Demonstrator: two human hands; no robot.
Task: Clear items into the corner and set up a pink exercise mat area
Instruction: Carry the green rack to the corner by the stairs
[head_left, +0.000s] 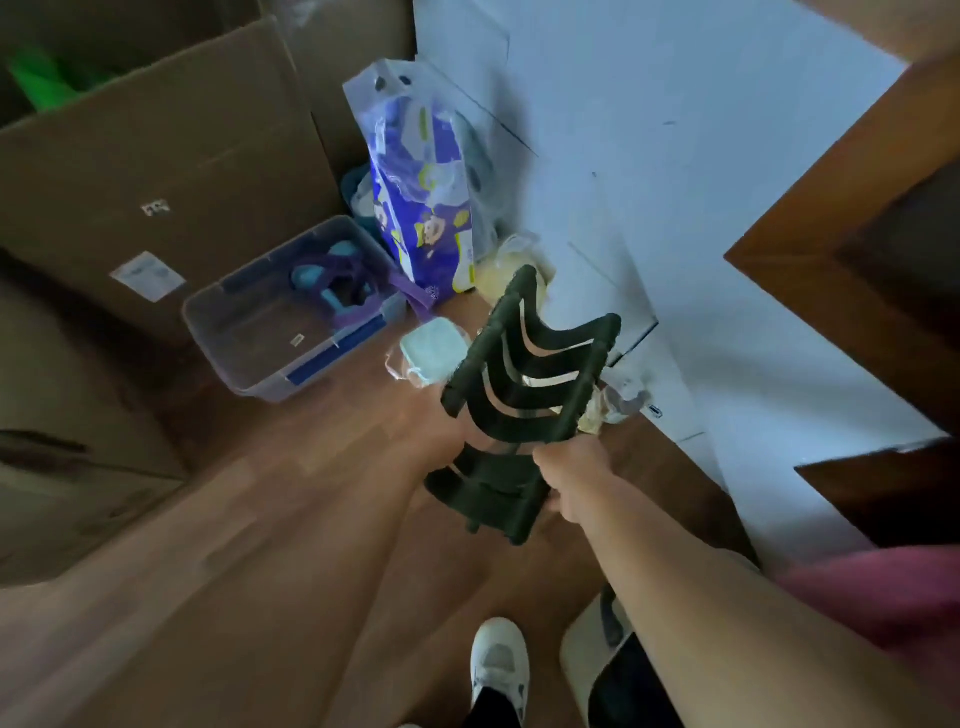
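**Black rack held in both hands, facing the cluttered corner**

Nearest, below the right hand (569, 480), a white shoe (498, 660) stands on the wooden floor (291, 499). The right hand curls its fingers round the right rail of the black rack (498, 483). The left hand (449, 434) sits at the left rail, but its fingers are hidden behind the slats, so its grip cannot be told. The rack tilts up and away from both hands.

Just beyond the left hand lies a pale green tub (434, 345). Farther off, to the left of that hand, a clear plastic bin (280, 384) holds blue dumbbells (306, 275) and a purple strap. Past the rack's far end, a purple-and-white printed pack (415, 208) stands upright beside the white wall (649, 156). A large cardboard box (156, 156) rises behind the bin.
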